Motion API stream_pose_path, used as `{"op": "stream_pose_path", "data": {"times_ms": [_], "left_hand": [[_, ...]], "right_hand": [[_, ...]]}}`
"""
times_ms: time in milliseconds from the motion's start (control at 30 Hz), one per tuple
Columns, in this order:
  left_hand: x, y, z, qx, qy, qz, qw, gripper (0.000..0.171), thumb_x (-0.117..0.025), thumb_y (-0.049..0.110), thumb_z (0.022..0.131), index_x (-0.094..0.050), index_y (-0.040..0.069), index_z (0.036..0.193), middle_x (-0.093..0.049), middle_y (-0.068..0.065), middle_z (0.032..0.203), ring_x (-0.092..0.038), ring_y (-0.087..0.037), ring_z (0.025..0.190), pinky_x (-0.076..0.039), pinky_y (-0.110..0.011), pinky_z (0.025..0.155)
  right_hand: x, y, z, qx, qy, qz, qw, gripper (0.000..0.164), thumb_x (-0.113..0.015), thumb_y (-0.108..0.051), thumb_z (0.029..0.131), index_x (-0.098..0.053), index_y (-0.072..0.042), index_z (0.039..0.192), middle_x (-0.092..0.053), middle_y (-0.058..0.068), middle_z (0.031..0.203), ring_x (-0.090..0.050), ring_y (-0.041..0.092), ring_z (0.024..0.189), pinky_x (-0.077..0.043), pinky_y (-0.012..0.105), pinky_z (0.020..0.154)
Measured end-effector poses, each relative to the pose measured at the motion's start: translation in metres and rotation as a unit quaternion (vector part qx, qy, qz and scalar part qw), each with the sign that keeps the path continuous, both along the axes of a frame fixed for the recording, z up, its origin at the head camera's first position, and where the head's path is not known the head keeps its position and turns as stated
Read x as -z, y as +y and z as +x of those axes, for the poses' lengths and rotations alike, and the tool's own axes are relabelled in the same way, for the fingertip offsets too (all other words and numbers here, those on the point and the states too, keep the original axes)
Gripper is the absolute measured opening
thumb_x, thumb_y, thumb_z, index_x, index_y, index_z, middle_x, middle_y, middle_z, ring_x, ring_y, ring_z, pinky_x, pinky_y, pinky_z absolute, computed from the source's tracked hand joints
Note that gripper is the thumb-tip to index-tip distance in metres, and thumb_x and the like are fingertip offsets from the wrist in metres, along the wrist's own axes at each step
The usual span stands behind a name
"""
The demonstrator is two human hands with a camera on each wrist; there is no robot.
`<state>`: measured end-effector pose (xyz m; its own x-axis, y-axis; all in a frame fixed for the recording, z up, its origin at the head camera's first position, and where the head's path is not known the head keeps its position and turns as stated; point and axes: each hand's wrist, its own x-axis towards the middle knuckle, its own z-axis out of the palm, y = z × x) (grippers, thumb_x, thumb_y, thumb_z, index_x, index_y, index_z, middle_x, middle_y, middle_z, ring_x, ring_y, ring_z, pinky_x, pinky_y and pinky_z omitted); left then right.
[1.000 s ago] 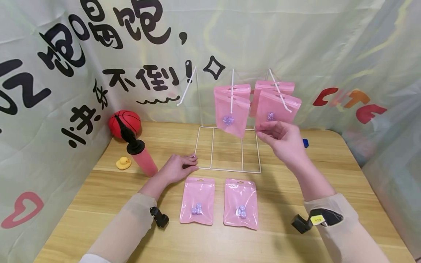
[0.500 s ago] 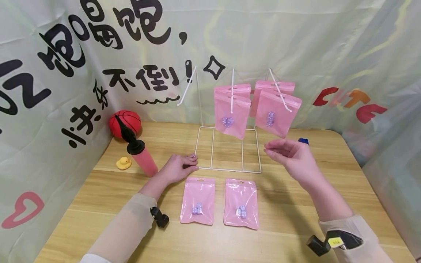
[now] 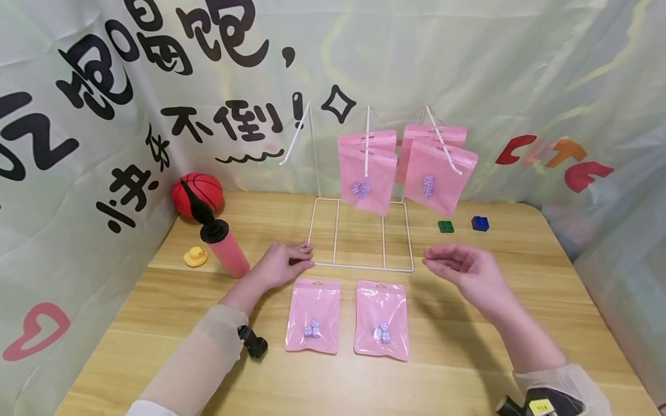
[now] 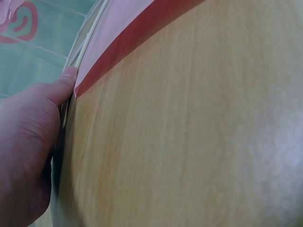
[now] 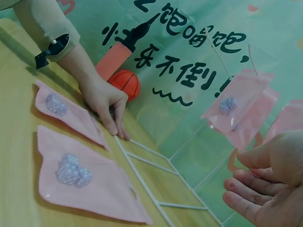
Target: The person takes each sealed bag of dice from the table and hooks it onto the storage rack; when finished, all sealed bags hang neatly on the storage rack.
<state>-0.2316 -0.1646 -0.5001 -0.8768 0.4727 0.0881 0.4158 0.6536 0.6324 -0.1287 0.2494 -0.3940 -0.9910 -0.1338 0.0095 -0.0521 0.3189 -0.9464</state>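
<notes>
A white wire rack [image 3: 359, 267] with three hooks stands at the middle back of the table. My left hand [image 3: 281, 264] holds its front left corner between thumb and fingers. From the middle hook hang pink zip bags, the front bag [image 3: 367, 180] showing purple dice. More bags hang on the right hook, their front bag [image 3: 441, 176] also with dice; the left hook [image 3: 295, 134] bears none. My right hand [image 3: 470, 276] hovers right of the rack, fingers loosely bent and holding nothing. Two pink bags lie flat before the rack, a left bag [image 3: 312, 306] and a right bag [image 3: 381, 309].
Left of the rack stand a pink hand pump [image 3: 228, 254], a yellow rubber duck [image 3: 195, 256] and a red ball [image 3: 198, 193]. A green toy brick [image 3: 446, 226] and a blue toy brick [image 3: 480, 223] lie at the back right. A printed cloth [image 3: 468, 69] hangs behind.
My right hand has let go of the front bag on the right hook and moved down and to the right, uncovering the green and blue bricks. The left hand has stayed at the rack's corner.
</notes>
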Motion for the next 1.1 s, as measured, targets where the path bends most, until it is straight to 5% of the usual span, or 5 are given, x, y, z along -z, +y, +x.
{"op": "stream_pose_path", "data": {"times_ms": [533,767,967,1100], "left_hand": [[-0.002,0.0,-0.001,0.004,-0.001,-0.005,1.0,0.032,-0.079,0.027,0.099,-0.077,0.009,0.125,-0.065,-0.003,0.14,-0.053,-0.017,0.14,-0.037,-0.04,0.12],[-0.002,-0.001,-0.001,0.004,-0.004,-0.002,1.0,0.031,-0.079,0.026,0.099,-0.078,0.009,0.125,-0.065,-0.003,0.14,-0.053,-0.017,0.14,-0.038,-0.04,0.119],[-0.002,-0.002,-0.002,0.001,-0.006,-0.001,1.0,0.032,-0.079,0.027,0.099,-0.077,0.009,0.126,-0.065,-0.002,0.141,-0.053,-0.018,0.141,-0.038,-0.042,0.12],[-0.001,-0.002,-0.002,0.005,-0.004,0.004,1.0,0.032,-0.079,0.026,0.099,-0.078,0.009,0.125,-0.065,-0.003,0.14,-0.053,-0.018,0.14,-0.038,-0.041,0.119]], "right_hand": [[0.026,0.005,0.01,-0.013,-0.023,-0.005,1.0,0.033,-0.076,-0.006,0.099,-0.066,0.011,0.126,-0.071,0.027,0.122,-0.075,0.021,0.106,-0.059,0.024,0.09],[0.033,0.003,0.001,-0.01,0.021,0.083,0.996,0.035,-0.076,-0.016,0.101,-0.069,0.005,0.128,-0.073,0.02,0.123,-0.072,0.028,0.11,-0.058,0.024,0.092],[0.052,0.002,-0.02,-0.046,0.116,0.201,0.972,0.042,-0.072,-0.021,0.104,-0.066,0.006,0.135,-0.068,0.025,0.134,-0.065,0.043,0.124,-0.052,0.057,0.105],[0.062,-0.001,-0.036,-0.082,0.14,0.285,0.945,0.049,-0.068,-0.025,0.107,-0.061,0.008,0.142,-0.06,0.026,0.145,-0.057,0.047,0.134,-0.044,0.063,0.111]]}}
